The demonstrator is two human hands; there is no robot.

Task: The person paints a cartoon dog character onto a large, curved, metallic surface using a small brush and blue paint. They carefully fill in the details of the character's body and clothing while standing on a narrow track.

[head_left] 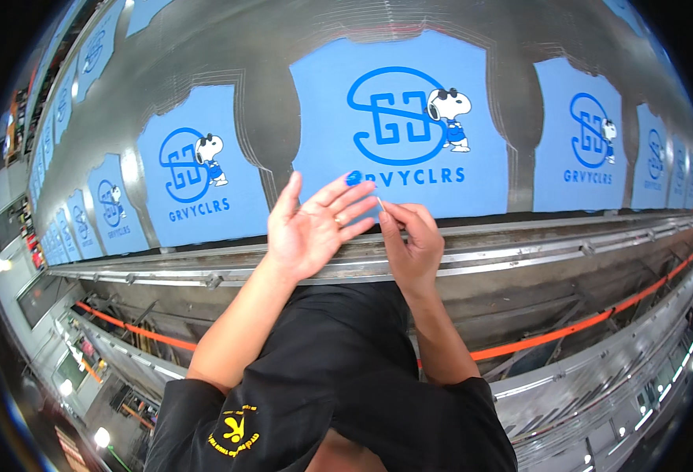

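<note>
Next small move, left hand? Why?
Probably draw the left hand back off the blue lettering: its open fingers overlap the first letter in view, and one fingertip looks blue-stained, so smudging seems possible. Contact isn't clear. The right hand pinches a thin stick, so the left seems free to move.

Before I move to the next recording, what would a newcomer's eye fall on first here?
Most likely the light-blue panel at top centre, printed with a cartoon dog in sunglasses, with similar panels on both sides. Next, around its lower edge, the left hand open, palm up, and the right hand pinching a pale sliver. Lower down, an orange strip shows on either side of the black shirt.
</note>
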